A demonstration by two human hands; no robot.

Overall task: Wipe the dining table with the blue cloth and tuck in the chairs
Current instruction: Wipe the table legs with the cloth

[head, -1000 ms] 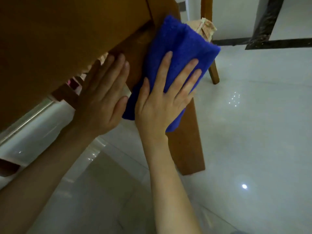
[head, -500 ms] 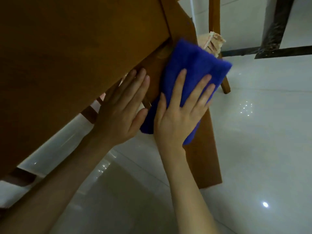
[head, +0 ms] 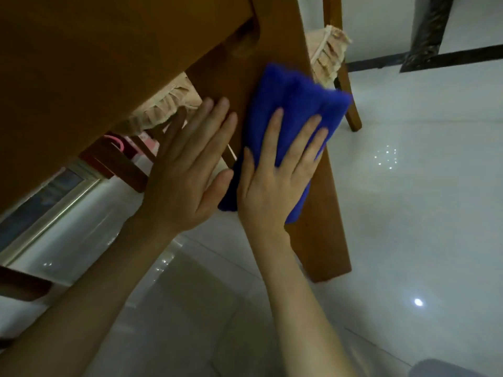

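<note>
A: What's on the left?

B: The brown wooden bench [head: 89,63] fills the upper left, seen from low beside its edge. Under it sits one chair with a frilled beige seat cushion [head: 163,107], and something pink [head: 117,141] shows behind the chair's rails.

A: And the hands?

B: Two. The left hand [head: 187,170] is spread flat, fingers together, palm against the inner face of the bench leg [head: 321,213]; it grips nothing. Just beside it, the right hand [head: 275,183] is also flat and open, fingers splayed, pressing the blue cloth [head: 296,104] onto that leg.

A: How many cloths?

B: One, folded, lying along the leg's upper half, under the right palm.

A: Further right?

B: A second chair [head: 351,104] with a matching frilled cushion [head: 329,50] stands behind the leg on the glossy white tile floor [head: 422,200], which has dark border strips.
</note>
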